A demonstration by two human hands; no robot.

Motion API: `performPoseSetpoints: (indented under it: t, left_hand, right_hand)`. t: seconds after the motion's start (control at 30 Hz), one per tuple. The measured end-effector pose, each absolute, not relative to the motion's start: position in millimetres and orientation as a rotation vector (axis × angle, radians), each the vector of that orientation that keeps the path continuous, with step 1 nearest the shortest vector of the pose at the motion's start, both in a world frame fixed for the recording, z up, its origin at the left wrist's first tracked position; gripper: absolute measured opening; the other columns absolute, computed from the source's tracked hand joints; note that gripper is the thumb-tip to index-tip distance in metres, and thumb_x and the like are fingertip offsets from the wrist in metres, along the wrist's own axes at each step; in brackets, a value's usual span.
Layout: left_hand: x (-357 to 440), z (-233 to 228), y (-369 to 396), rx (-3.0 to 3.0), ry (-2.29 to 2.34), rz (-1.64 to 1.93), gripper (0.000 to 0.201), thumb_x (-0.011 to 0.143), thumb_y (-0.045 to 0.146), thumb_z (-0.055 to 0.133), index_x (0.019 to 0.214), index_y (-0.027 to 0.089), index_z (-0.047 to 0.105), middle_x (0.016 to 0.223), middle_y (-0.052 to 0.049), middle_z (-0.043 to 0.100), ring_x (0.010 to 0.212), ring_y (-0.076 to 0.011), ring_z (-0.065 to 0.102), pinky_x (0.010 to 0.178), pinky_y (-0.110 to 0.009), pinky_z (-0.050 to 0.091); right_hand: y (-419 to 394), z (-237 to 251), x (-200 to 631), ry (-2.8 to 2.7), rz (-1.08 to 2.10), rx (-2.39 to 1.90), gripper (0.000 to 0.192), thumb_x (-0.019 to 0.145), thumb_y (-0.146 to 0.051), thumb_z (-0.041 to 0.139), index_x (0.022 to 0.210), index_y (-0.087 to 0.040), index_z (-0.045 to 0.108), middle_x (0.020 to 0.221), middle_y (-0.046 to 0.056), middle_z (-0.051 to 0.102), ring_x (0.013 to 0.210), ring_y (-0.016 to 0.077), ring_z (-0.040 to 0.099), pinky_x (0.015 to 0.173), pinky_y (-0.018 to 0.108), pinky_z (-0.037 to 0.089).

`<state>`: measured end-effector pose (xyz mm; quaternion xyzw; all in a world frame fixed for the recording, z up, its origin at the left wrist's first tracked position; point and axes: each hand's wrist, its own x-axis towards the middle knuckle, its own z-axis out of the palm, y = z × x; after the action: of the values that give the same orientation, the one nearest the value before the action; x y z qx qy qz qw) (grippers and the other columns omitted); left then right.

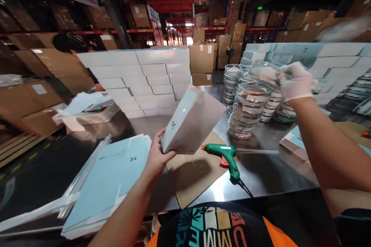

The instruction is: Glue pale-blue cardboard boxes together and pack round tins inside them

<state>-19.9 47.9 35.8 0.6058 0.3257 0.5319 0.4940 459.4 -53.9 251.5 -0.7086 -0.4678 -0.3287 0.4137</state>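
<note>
flat boxes (107, 177): stacked at 8 o'clock, within easy reach.
left hand (156, 156): fingers curled round the lower corner of a box (191, 121), tipping it open-side up.
glue gun (227, 156): lying at 6 o'clock on cardboard (194, 173) that shields the table (269, 173).
right hand (295, 81): gloved, pinching a clear dish (263, 73) at 2 o'clock, above the dish stacks (249, 112).

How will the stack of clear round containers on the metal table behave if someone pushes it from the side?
The stack of clear containers is tall and narrow and leans slightly, so it would probably tip. The metal table looks smooth, so it might slide first. The containers look thin, likely light.
</note>
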Motion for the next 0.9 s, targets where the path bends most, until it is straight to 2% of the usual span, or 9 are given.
performPoseSetpoints:
  t: [0.13,0.27,0.4,0.5,0.6,0.7,0.73,0.83,0.9]
  left_hand:
    - [-8.0,0.9,28.8,1.374,0.821,1.201,0.091,0.055,0.025,0.089,0.137,0.025,0.049,0.124,-0.007,0.068,0.105,-0.0253,0.07,0.088,-0.034,0.056]
    - [-7.2,-17.4,18.7,1.305,0.822,1.138,0.09,0.053,0.027,0.092,0.134,0.026,0.05,0.123,-0.006,0.067,0.111,-0.0267,0.068,0.094,-0.035,0.054]
    - [-2.6,-41.8,6.8,1.218,0.772,1.041,0.091,0.048,0.025,0.096,0.128,0.025,0.053,0.124,-0.007,0.067,0.113,-0.0286,0.068,0.099,-0.04,0.054]
    - [1.2,-60.1,-2.0,1.149,0.716,1.03,0.094,0.049,0.026,0.099,0.131,0.027,0.053,0.129,-0.009,0.066,0.118,-0.0301,0.069,0.103,-0.043,0.054]
    - [1.8,-71.2,-5.7,1.227,0.665,0.98,0.092,0.048,0.029,0.103,0.128,0.026,0.058,0.141,-0.013,0.063,0.133,-0.0343,0.065,0.111,-0.046,0.052]
    - [-0.9,-78.9,-4.2,1.426,0.69,0.869,0.087,0.049,0.032,0.106,0.125,0.023,0.064,0.152,-0.017,0.059,0.143,-0.0386,0.058,0.119,-0.05,0.048]
    - [-2.3,-81.8,-3.1,1.486,0.727,0.841,0.086,0.051,0.034,0.106,0.126,0.022,0.065,0.15,-0.018,0.061,0.142,-0.0397,0.058,0.12,-0.053,0.047]
    - [-7.7,-89.7,-1.0,1.611,0.835,0.819,0.091,0.054,0.04,0.104,0.134,0.02,0.064,0.141,-0.018,0.067,0.138,-0.0424,0.06,0.123,-0.06,0.044]
    - [-11.6,-89.9,-1.4,1.663,0.838,0.884,0.102,0.057,0.046,0.103,0.146,0.021,0.059,0.147,-0.019,0.065,0.139,-0.0433,0.059,0.122,-0.061,0.046]
  right_hand:
    - [-92.3,247.3,381.0,-1.277,-0.862,-1.543,0.011,0.1,-0.025,0.071,0.1,-0.014,0.073,0.108,0.013,0.077,0.102,0.0183,0.07,0.096,0.037,0.049]
    - [-120.9,239.6,309.9,-1.844,-0.288,-1.371,0.02,0.1,-0.033,0.068,0.084,-0.021,0.067,0.084,0.003,0.069,0.08,0.016,0.061,0.078,0.036,0.05]
    - [-120.3,238.6,281.2,-2.197,-0.129,-1.359,0.028,0.1,-0.029,0.063,0.074,-0.021,0.064,0.076,0.003,0.065,0.079,0.0183,0.057,0.075,0.035,0.046]
    - [-112.7,239.4,273.1,-2.28,-0.03,-1.336,0.03,0.103,-0.034,0.062,0.076,-0.022,0.065,0.08,0.003,0.067,0.079,0.0184,0.058,0.073,0.033,0.046]
    - [-102.0,228.7,261.4,-2.355,0.022,-1.357,0.026,0.102,-0.033,0.064,0.079,-0.021,0.07,0.08,0.005,0.068,0.081,0.0198,0.06,0.074,0.033,0.048]
    - [-96.5,199.5,253.2,-2.233,-0.031,-1.397,0.011,0.098,-0.027,0.068,0.097,-0.02,0.077,0.096,0.009,0.075,0.092,0.0246,0.068,0.084,0.039,0.056]
    - [-98.2,186.1,253.6,-2.127,-0.066,-1.396,0.016,0.099,-0.029,0.068,0.108,-0.021,0.077,0.107,0.011,0.076,0.102,0.0268,0.07,0.092,0.043,0.058]
    - [-113.1,136.2,261.7,-1.759,-0.027,-1.334,0.042,0.104,-0.049,0.067,0.14,-0.026,0.067,0.141,0.013,0.07,0.131,0.0309,0.068,0.115,0.052,0.055]
    - [-124.8,96.8,264.1,-1.608,0.16,-1.293,0.064,0.102,-0.065,0.065,0.153,-0.029,0.057,0.155,0.014,0.063,0.136,0.0324,0.067,0.114,0.053,0.057]
